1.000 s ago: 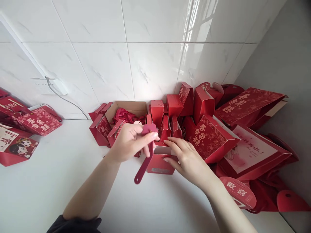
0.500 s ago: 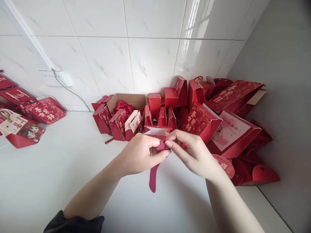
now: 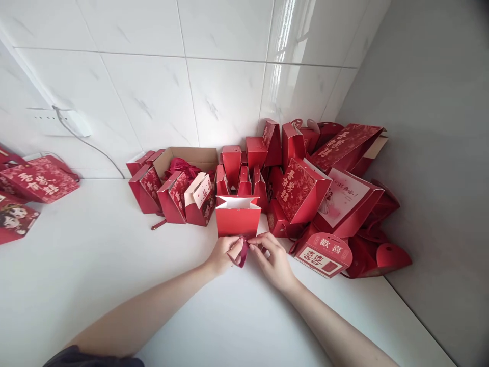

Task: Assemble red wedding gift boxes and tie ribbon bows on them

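Both hands meet low in the middle of the view, in front of an open red paper box [image 3: 237, 218] that stands upright on the white table [image 3: 95, 275]. My left hand [image 3: 223, 255] and my right hand [image 3: 273, 257] each pinch an end of a dark red paper strap [image 3: 242, 255], which bends between them at the foot of the box's front wall. Fingers of both hands are closed on the strap.
Many red gift boxes and bags are heaped against the tiled wall and the right corner, around a brown carton [image 3: 187, 158] with red filling. A red tag-shaped box [image 3: 323, 252] lies right of my hands. More red bags [image 3: 36, 178] lie far left. A cable [image 3: 91, 148] hangs from a wall socket.
My hands have moved away from me and down to the foot of the box. The strap, earlier hanging from my left hand, is now bent between both hands.
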`<state>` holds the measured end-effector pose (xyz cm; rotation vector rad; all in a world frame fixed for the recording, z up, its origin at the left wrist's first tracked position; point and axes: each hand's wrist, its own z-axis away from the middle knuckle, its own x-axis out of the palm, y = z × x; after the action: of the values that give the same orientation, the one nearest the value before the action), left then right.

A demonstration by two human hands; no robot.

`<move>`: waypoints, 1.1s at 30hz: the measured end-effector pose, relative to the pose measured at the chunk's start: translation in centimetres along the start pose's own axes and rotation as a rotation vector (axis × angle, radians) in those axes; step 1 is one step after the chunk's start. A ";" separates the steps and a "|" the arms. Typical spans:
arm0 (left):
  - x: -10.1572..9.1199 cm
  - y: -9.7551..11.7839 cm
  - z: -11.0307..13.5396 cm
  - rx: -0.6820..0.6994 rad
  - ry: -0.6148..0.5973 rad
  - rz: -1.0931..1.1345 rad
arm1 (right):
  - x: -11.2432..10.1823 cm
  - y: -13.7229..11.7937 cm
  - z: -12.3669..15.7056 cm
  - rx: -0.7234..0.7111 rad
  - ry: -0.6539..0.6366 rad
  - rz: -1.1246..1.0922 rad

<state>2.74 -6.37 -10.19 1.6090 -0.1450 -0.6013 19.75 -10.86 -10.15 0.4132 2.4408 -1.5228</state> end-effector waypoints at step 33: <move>0.2 0.2 -0.1 0.055 -0.045 -0.374 | -0.2 1.5 -0.1 0.037 -0.145 0.041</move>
<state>2.96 -6.41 -10.01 1.6889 0.1102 -0.9278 20.51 -10.16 -11.27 0.3451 2.2832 -1.5268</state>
